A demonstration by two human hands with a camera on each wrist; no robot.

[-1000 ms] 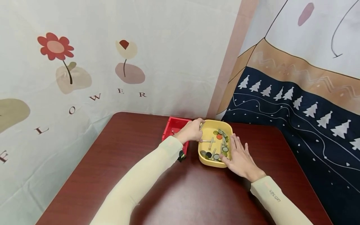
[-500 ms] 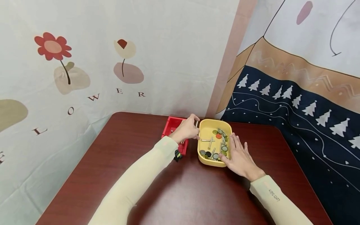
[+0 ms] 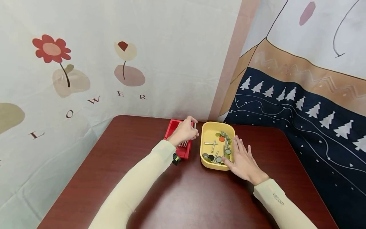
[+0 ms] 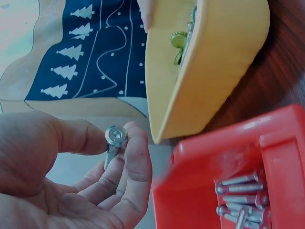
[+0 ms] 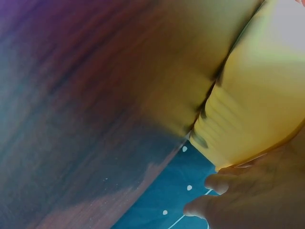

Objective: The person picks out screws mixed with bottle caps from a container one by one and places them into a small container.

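Note:
My left hand (image 3: 183,131) is over the red bin (image 3: 185,156) and pinches a bolt (image 4: 116,136) between thumb and fingers. In the left wrist view the bolt's round socket head faces the camera. Inside the red bin lie several similar bolts (image 4: 243,200). To the right stands a yellow bin (image 3: 209,132) holding bolts (image 3: 213,146) and bottle caps (image 3: 227,151), among them an orange one (image 3: 221,139). My right hand (image 3: 245,163) rests with straight fingers along the yellow bin's right side, its thumb at the near right rim.
Both bins stand near the back of a dark red-brown table (image 3: 194,197). A flower-printed cloth (image 3: 171,63) hangs behind it, and a navy cloth with white trees (image 3: 303,127) hangs at the right. A small dark object (image 3: 175,158) shows by the left wrist.
My left hand has moved left with the bolt, from the yellow bin's left edge to above the red bin. The right hand has stayed against the yellow bin.

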